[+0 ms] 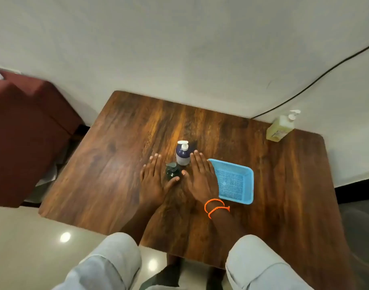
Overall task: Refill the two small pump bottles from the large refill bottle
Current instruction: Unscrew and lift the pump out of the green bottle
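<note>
Two small pump bottles stand upright in the middle of the wooden table (108, 164): a dark blue and white one with a white pump (182, 154), and a shorter dark green one (172, 172) just in front of it. My left hand (153, 178) lies flat on the table to the left of the green bottle, its thumb tip touching the bottle's base. My right hand (201, 176) lies flat to the right of both bottles, fingers straight. The large yellow refill bottle (280, 127) with a white pump stands at the table's far right corner, out of both hands' reach.
A light blue mesh tray (234, 181) sits right beside my right hand. A dark red padded seat (26, 130) stands left of the table. A black cable (317, 78) runs along the wall behind. My knees (261, 260) are at the table's near edge.
</note>
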